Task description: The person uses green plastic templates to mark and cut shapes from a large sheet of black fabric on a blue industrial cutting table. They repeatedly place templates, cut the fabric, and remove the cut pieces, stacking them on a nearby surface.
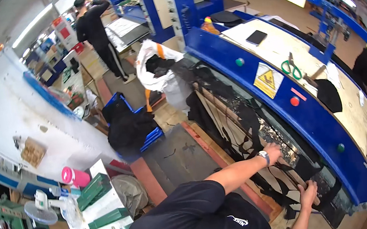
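The left hand curls at the brown strip, though whether it grips I cannot tell; the right hand grasps the strip near its lower end; the strip lies among black scraps along the blue machine; dark cloth already sits in the white sack, yet many scraps remain outside it, so the work looks part done.

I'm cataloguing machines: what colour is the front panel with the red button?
The front panel is blue, showing best in the head view.
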The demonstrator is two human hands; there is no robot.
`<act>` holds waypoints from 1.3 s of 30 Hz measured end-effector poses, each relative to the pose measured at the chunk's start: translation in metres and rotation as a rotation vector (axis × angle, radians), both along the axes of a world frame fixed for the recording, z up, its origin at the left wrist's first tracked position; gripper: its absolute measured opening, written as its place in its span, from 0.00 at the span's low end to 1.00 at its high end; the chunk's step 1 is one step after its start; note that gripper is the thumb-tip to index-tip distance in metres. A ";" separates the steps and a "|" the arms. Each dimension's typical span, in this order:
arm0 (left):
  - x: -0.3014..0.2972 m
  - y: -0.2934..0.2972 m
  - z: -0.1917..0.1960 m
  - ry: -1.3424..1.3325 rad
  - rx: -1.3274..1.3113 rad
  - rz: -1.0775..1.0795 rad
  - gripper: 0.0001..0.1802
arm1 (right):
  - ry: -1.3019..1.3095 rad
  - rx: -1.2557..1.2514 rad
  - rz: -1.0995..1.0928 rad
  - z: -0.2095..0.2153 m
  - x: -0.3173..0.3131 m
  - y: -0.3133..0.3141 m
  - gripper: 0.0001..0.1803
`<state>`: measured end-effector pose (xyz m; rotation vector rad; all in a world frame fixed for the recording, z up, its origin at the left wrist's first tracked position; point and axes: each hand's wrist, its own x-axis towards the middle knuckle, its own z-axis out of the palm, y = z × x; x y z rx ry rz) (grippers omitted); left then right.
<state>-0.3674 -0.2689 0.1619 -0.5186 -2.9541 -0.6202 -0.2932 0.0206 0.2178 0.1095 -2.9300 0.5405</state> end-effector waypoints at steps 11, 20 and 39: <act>0.052 -0.019 -0.009 -0.147 -0.026 -0.017 0.23 | -0.121 -0.026 0.193 -0.029 0.022 0.008 0.20; 0.034 0.058 -0.022 -0.909 1.190 0.058 0.16 | 0.017 0.106 0.280 0.011 -0.018 0.022 0.40; 0.055 0.179 -0.051 -1.256 1.116 0.399 0.23 | -0.478 -0.342 0.582 0.071 -0.033 0.097 0.29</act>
